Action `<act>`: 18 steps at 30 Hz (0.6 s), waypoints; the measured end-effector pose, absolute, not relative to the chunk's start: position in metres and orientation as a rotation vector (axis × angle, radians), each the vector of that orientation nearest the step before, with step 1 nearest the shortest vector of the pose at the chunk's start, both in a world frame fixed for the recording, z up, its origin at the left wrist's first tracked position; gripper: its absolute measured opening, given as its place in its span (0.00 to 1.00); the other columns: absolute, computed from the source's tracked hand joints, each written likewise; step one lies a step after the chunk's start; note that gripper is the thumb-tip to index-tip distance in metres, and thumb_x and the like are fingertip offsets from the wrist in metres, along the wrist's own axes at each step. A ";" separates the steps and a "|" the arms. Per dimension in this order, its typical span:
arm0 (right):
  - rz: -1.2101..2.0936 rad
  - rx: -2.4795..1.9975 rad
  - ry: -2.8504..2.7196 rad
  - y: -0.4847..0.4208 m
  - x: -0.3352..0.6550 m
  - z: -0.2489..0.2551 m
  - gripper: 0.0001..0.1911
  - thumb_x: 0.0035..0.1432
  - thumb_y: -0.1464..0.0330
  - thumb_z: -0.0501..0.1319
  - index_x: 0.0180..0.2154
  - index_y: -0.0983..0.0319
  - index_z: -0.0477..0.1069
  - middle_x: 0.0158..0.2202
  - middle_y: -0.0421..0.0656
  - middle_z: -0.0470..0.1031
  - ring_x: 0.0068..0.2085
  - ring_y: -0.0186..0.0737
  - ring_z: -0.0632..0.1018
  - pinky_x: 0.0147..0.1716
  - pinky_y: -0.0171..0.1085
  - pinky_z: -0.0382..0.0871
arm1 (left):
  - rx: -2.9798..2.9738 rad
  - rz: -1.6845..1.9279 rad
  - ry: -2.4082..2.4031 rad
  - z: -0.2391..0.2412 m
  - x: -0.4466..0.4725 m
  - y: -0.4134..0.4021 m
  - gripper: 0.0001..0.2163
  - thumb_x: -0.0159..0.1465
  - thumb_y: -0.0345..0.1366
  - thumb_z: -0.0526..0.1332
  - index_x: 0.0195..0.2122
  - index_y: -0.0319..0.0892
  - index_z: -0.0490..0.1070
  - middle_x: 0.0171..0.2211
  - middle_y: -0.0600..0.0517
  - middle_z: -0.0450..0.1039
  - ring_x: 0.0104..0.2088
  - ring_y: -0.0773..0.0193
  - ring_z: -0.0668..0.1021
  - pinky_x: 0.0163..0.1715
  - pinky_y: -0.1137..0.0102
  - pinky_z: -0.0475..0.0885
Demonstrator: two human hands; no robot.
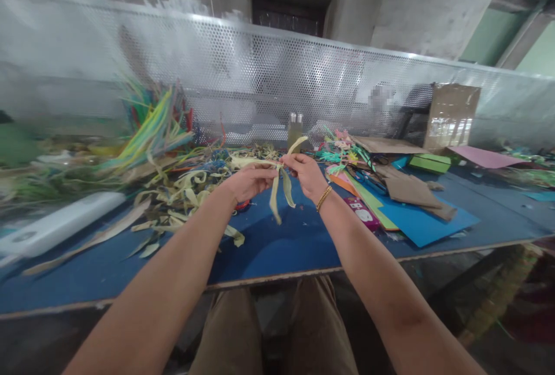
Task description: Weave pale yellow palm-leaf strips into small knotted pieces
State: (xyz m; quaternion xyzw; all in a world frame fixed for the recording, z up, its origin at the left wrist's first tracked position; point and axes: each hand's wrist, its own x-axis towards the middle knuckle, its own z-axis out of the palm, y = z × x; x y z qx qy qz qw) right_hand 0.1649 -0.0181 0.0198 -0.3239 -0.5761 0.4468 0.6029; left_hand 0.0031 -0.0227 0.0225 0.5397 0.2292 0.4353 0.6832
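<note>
Both of my hands meet above the middle of the blue tabletop (295,248). My left hand (251,181) pinches pale, dried leaf strips (274,199), fingers closed. Close beside it, my right hand (303,174) is closed on the same strips, with a gold bracelet (323,198) at its wrist. Two strip ends hang below the fingers, and another sticks up above the right hand. How the strips join between the fingertips is too small to tell. A loose heap of similar strips (191,190) lies left of my left hand.
Colourful thin stems (151,126) and a white tool-like object (65,227) are at left. On the right lie blue paper (427,222), cardboard pieces (407,187), a purple packet (361,213) and small coloured paper shapes (342,152). A perforated metal panel (277,80) stands behind.
</note>
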 end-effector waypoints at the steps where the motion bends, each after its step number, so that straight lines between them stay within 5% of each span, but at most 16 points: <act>1: 1.036 -0.745 -1.327 -0.019 0.165 0.020 0.14 0.42 0.57 0.69 0.25 0.61 0.75 0.25 0.38 0.73 0.27 0.31 0.68 0.29 0.33 0.61 | 1.224 0.984 0.519 0.022 0.004 -0.023 0.09 0.47 0.30 0.71 0.30 0.36 0.75 0.24 0.53 0.71 0.23 0.72 0.71 0.28 0.74 0.69; 5: 0.994 -0.710 -1.392 -0.021 0.162 0.020 0.14 0.43 0.57 0.68 0.23 0.61 0.74 0.23 0.37 0.71 0.28 0.31 0.69 0.32 0.34 0.62 | 1.179 1.117 0.607 0.021 0.008 -0.022 0.10 0.49 0.38 0.72 0.25 0.37 0.73 0.20 0.56 0.67 0.21 0.73 0.68 0.24 0.76 0.67; 18: 0.794 -0.783 -1.335 -0.014 0.160 0.014 0.13 0.43 0.57 0.68 0.24 0.61 0.75 0.27 0.41 0.76 0.34 0.37 0.73 0.38 0.37 0.65 | 1.183 1.054 0.730 0.021 0.008 -0.020 0.05 0.46 0.31 0.70 0.23 0.37 0.75 0.21 0.55 0.68 0.21 0.75 0.66 0.21 0.78 0.63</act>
